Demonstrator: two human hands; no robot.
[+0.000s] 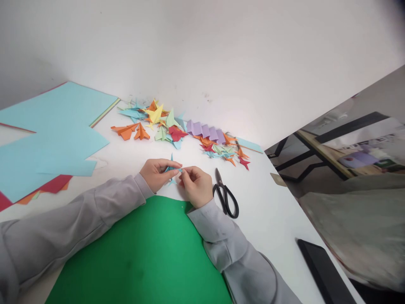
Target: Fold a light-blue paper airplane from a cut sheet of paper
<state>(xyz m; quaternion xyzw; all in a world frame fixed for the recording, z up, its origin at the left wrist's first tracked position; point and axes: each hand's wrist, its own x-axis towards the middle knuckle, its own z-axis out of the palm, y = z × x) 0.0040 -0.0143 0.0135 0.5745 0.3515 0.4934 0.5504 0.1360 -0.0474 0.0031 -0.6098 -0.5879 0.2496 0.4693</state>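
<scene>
A small blue folded paper figure [172, 169] is held between my two hands, above the table just beyond the green sheet [139, 253]. My left hand [158, 174] pinches its body between thumb and fingers. At its right end, my right hand [196, 184] grips the tip with thumb and forefinger. Pointed blue parts stick out above and below the left fingers; the rest is covered by them. Black-handled scissors [225, 196] lie beside my right wrist, blades pointing away from me.
Folded paper pieces in several colours [155, 114] lie along the wall, with a purple pleated strip [205, 131] among them. Large blue paper sheets [47, 147] cover the left side. A black phone-like slab [325, 270] rests near the table's right edge.
</scene>
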